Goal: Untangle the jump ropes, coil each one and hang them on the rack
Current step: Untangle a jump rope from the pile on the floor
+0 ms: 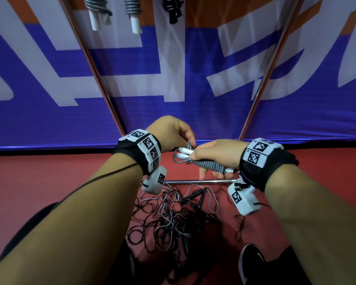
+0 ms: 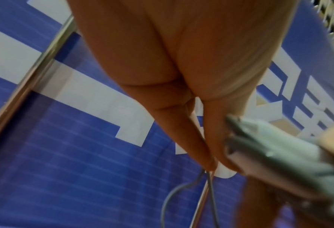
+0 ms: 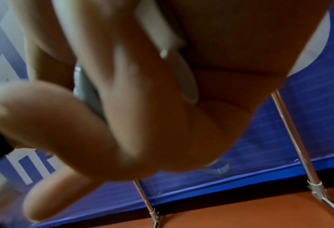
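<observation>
One grey rope (image 1: 206, 163) is coiled in my right hand (image 1: 216, 155), which grips it above the floor (image 1: 70, 171); my left hand (image 1: 173, 134) pinches its tail, so I should tuck it snugly.

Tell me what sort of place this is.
Likely a sports hall or gym. The floor is red court-style surfacing, a large blue and white banner runs along the back, and coiled jump ropes hang from a metal rack.
</observation>
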Demonstrator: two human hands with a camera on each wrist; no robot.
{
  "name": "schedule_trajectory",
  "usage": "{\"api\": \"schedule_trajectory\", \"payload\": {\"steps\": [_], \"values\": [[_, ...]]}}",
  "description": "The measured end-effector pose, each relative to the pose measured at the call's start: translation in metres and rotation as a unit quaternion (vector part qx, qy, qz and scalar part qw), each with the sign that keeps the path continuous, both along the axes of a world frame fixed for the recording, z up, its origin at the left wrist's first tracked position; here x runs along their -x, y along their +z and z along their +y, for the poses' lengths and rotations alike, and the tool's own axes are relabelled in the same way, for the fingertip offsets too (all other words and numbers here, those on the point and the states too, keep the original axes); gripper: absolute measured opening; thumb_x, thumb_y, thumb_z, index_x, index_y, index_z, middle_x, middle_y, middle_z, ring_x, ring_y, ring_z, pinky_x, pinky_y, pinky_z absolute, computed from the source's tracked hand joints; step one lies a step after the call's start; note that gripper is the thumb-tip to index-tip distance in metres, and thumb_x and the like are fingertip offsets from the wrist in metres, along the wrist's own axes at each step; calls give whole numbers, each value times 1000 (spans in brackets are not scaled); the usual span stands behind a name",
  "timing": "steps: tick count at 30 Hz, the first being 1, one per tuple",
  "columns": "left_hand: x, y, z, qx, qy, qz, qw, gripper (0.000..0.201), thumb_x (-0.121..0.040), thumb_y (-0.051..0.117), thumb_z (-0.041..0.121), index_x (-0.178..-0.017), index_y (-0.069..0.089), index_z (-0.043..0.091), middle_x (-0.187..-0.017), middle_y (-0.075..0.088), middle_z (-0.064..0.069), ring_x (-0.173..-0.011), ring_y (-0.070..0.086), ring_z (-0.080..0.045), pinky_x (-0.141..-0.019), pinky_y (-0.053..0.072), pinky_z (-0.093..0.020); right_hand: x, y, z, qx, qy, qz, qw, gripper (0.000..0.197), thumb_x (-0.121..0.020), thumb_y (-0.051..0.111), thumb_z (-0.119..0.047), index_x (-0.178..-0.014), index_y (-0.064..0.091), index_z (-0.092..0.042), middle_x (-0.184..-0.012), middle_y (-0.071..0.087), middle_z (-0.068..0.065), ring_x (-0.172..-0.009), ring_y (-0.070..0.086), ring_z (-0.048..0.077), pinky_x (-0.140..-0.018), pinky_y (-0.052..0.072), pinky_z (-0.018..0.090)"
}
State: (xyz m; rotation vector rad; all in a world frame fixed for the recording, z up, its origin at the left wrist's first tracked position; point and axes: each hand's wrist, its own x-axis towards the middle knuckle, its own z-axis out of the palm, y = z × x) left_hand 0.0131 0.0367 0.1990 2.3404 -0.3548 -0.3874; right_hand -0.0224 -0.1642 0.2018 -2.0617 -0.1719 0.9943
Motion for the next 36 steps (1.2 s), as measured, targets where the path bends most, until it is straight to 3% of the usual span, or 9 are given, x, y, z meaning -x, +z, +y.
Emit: {"api": "schedule_trajectory", "payload": {"steps": [6, 9, 15, 18, 20, 23, 27, 31, 36], "values": [[-4, -9, -12, -3, 28, 10, 1000, 30, -83, 72, 1, -83, 84, 29, -108, 79, 12, -96, 73, -2, -91, 59, -28, -5, -14, 4, 93, 28, -78, 992, 25, -100, 62, -49, -109, 71, -29, -89, 82, 1, -56, 63, 24, -45, 45, 24], [-5, -13, -18, 29, 59, 38, 997, 13, -86, 80, 15, -95, 81, 24, -93, 80, 6, -82, 72, -3, -74, 55, -20, -3, -24, 5, 137, 23, -123, 983, 30, -98, 63, -56, -114, 74, -33, -82, 81, -2, -55, 68, 20, -43, 45, 15], [-4, -27, -22, 12, 125, -10, 992, 49, -74, 92, 22, -111, 59, 24, -86, 76, 10, -79, 72, -6, -71, 52, -25, -3, -29, 9, 151, 14, -131, 980, 39, -95, 62, -65, -107, 75, -31, -77, 80, -8, -54, 68, 17, -56, 48, 21], [-7, -29, -21, 75, 143, 7, 987, 39, -86, 83, 11, -118, 65, 22, -82, 76, 7, -80, 77, -11, -82, 61, -32, -3, -29, 9, 144, 8, -132, 981, 40, -95, 61, -67, -105, 73, -31, -75, 79, -8, -51, 66, 14, -49, 45, 20], [-8, -31, -21, 155, 165, 34, 973, 20, -93, 74, 1, -104, 70, 17, -73, 73, 5, -82, 79, -19, -88, 64, -42, -5, -30, 9, 124, -5, -125, 984, 37, -95, 61, -65, -108, 73, -33, -80, 81, -7, -54, 67, 16, -52, 48, 23], [-8, -27, -22, 284, 187, 74, 937, 22, -99, 60, -11, -96, 69, 9, -76, 69, -4, -82, 75, -27, -80, 64, -34, -7, -34, 9, 67, -55, -110, 990, 38, -92, 63, -66, -108, 76, -34, -84, 81, -3, -56, 63, 21, -50, 47, 28], [-9, -19, -16, 378, 150, 87, 909, 22, -101, 55, -11, -109, 70, 4, -84, 74, -8, -89, 72, -23, -80, 59, -28, -8, -34, 7, -7, -109, -115, 987, 38, -93, 65, -67, -106, 77, -34, -85, 80, 2, -58, 59, 22, -46, 40, 27], [-2, -3, -9, 301, 7, 63, 952, 24, -103, 60, -1, -116, 75, 12, -107, 80, -4, -104, 70, -15, -87, 53, -29, -11, -33, 2, -30, -132, -110, 985, 42, -94, 64, -68, -110, 75, -31, -86, 80, 2, -61, 61, 22, -47, 40, 26], [6, 10, -2, 245, -71, 0, 967, 16, -99, 66, -1, -111, 76, 3, -109, 76, -9, -100, 69, -8, -91, 54, -22, -15, -27, -10, -70, -171, -106, 977, 43, -95, 67, -66, -117, 74, -30, -88, 81, 4, -58, 60, 18, -47, 39, 24]]}}
